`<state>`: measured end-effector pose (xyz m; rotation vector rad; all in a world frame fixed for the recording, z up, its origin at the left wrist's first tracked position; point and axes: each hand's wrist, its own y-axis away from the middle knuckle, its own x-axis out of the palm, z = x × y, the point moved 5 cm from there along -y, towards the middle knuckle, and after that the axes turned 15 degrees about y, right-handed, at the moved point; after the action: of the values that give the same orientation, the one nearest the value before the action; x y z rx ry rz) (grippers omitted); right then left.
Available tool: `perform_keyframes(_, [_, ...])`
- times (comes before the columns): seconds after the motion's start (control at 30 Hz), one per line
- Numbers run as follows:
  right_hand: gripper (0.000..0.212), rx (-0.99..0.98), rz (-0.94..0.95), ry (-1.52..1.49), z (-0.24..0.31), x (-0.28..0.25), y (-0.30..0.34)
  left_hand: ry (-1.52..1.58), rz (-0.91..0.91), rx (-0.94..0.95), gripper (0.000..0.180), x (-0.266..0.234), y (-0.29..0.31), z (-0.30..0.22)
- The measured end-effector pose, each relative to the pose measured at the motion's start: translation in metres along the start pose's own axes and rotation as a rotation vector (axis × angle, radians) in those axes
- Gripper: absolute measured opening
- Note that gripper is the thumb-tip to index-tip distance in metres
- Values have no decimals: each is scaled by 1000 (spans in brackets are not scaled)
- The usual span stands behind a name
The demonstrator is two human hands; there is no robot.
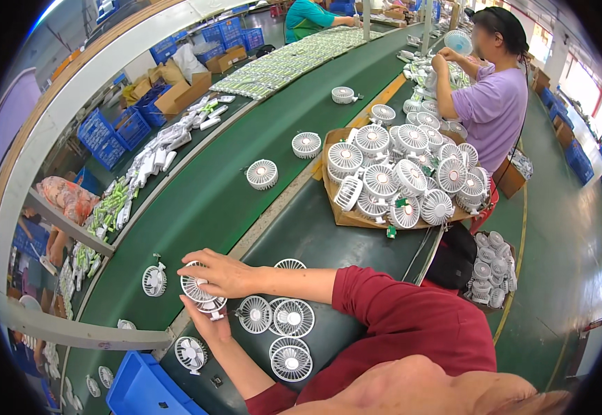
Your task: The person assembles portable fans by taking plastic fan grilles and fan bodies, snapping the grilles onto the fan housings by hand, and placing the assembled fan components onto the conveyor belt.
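At the belt's (pixel 204 200) edge, both hands clamp one fan (pixel 197 289): right hand (pixel 221 272) above, left hand (pixel 207 321) below; several fans (pixel 284 332) wait nearby.

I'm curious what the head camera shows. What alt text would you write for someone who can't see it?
Two hands, the right hand above and the left hand below, hold a small white round fan at the edge of a green conveyor belt. More white fans lie beside them, a heaped cardboard tray sits farther along, and a co-worker in purple works there.
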<state>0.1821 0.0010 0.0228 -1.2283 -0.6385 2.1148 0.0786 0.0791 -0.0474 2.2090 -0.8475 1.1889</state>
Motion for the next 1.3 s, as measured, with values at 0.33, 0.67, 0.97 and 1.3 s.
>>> perform_keyframes(0.33, [83,-92,268,11,11,18,11,145,-85,-110,53,-3,9,-14])
perform_keyframes(0.67, [79,100,239,-526,19,31,15,-282,-83,552,45,57,48,-8])
perform_keyframes(0.97, [54,261,231,-603,-13,53,13,-698,-59,733,39,44,29,-4])
perform_keyframes(1.3, [55,377,-156,480,-88,-33,7,-1450,-174,982,52,-41,-102,-55])
